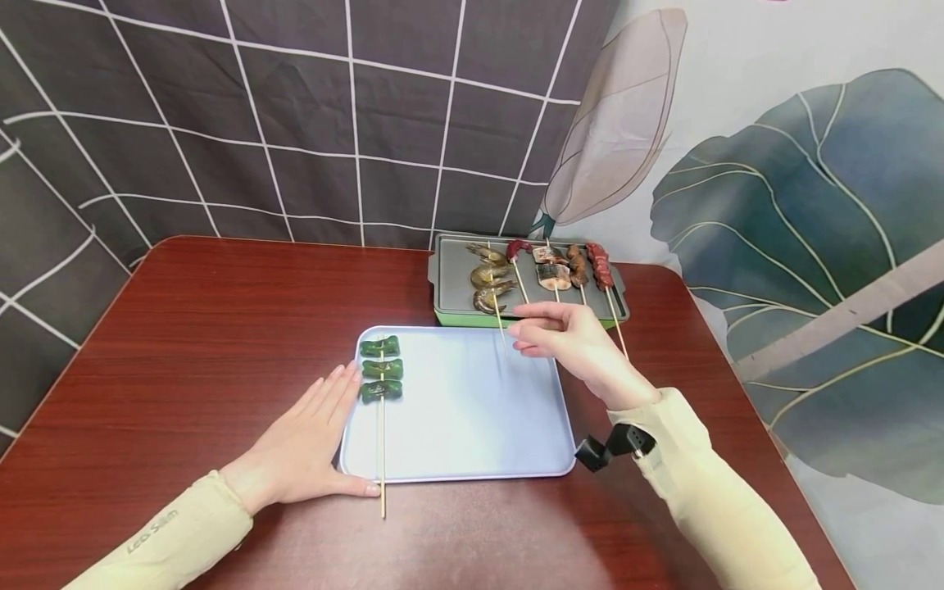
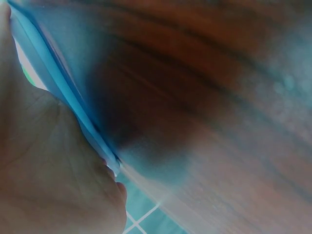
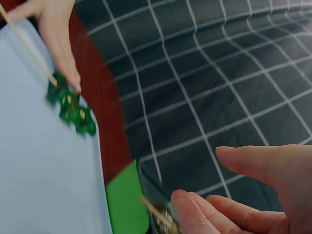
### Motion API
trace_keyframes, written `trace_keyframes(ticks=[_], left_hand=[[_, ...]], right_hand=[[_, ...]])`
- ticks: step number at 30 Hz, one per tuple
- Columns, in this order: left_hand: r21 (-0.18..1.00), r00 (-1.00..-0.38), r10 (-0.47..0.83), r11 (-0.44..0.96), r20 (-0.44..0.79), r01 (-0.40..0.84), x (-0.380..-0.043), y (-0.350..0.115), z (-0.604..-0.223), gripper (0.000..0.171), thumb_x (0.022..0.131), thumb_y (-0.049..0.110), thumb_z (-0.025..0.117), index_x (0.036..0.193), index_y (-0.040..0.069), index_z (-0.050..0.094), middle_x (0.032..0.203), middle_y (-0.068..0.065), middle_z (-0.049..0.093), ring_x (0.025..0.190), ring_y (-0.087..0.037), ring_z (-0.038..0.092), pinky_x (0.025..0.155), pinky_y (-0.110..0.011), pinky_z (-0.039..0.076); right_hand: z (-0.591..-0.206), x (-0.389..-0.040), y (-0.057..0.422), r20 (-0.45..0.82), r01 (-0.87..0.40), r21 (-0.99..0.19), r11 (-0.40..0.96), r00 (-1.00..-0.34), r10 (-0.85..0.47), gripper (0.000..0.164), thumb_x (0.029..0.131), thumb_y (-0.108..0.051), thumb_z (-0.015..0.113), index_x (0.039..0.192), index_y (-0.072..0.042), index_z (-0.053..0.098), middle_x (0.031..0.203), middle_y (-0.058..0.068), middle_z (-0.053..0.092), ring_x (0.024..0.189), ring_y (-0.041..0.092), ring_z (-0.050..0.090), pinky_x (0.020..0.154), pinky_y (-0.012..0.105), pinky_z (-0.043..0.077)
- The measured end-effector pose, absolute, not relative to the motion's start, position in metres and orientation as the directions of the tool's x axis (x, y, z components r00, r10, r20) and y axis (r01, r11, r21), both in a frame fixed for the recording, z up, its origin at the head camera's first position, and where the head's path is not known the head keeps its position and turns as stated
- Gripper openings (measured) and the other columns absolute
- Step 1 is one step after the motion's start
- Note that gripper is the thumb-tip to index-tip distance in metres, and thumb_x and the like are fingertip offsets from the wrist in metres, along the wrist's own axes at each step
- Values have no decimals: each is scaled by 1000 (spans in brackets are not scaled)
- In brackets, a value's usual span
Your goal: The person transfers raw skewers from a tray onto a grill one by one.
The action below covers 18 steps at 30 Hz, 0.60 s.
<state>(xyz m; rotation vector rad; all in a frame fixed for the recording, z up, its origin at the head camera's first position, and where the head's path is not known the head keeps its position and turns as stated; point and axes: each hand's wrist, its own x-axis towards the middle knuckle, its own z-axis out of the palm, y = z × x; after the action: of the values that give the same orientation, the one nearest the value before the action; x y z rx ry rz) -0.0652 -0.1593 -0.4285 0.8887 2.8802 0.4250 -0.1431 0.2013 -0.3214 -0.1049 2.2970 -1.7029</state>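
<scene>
A pale blue tray (image 1: 457,410) lies on the table with a skewer of green pepper pieces (image 1: 382,369) along its left side, the stick passing over the near rim. My left hand (image 1: 310,442) rests against the tray's left edge, fingers straight and thumb at the near rim beside the stick. Beyond the tray, a skewer of shrimp (image 1: 489,279) lies on a grey grill plate (image 1: 457,287). My right hand (image 1: 564,340) hovers by that skewer's bare stick. In the right wrist view, its thumb and fingers stand apart, with nothing seen between them.
Other skewers share the plate: a dark red curled piece (image 1: 519,248), fish pieces (image 1: 553,274), brown pieces (image 1: 577,266) and red meat (image 1: 599,266). The plate has a green base (image 1: 472,319). A grey checked cloth (image 1: 295,123) hangs behind the red-brown table (image 1: 184,344).
</scene>
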Motion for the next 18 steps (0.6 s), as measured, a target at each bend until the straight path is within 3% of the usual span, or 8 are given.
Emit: trace_keyframes(ticks=[6, 18], left_hand=[[290, -824, 567, 790, -9, 541, -65, -160, -428, 138, 72, 94, 52, 156, -12, 21, 165, -25, 14, 152, -39, 14, 122, -51, 17], [295, -828, 561, 793, -15, 533, -65, -159, -427, 139, 71, 93, 53, 156, -12, 21, 165, -25, 14, 152, -39, 14, 122, -50, 17]], right_hand=[[-323, -121, 183, -158, 83, -965, 249, -941, -301, 41, 93, -11, 74, 128, 7, 65, 113, 24, 71, 96, 32, 73, 85, 40, 60], [-370, -98, 133, -289, 192, -950, 248, -841, -456, 42, 94, -15, 73, 129, 6, 65, 107, 18, 74, 96, 38, 72, 90, 36, 58]])
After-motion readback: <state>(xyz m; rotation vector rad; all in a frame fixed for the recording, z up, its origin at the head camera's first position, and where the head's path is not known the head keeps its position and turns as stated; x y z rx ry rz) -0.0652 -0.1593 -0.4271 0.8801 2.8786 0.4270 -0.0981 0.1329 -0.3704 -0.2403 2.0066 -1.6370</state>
